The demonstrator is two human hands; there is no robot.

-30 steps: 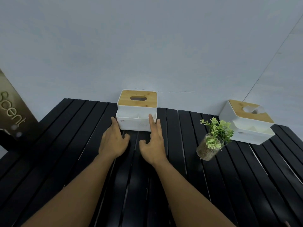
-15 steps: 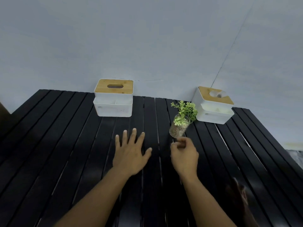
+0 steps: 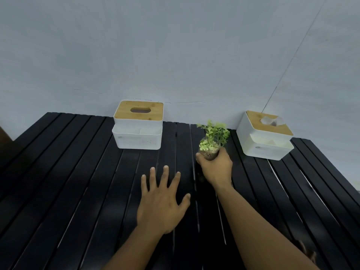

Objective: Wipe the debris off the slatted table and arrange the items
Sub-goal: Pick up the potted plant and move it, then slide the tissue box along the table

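Though near left hand (image 3: 161,203) (splayed, empty), plant jar (image 3: 209,151) in grasp of right hand (image 3: 216,168).

One black slatted table (image 3: 78,191). Two white tissue boxes (image 3: 137,142) (image 3: 261,145), each with a wooden lid, so two lids. One small potted plant (image 3: 213,137) in clear glass. Two bare hands: one left hand (image 3: 161,209), one right hand (image 3: 217,169).
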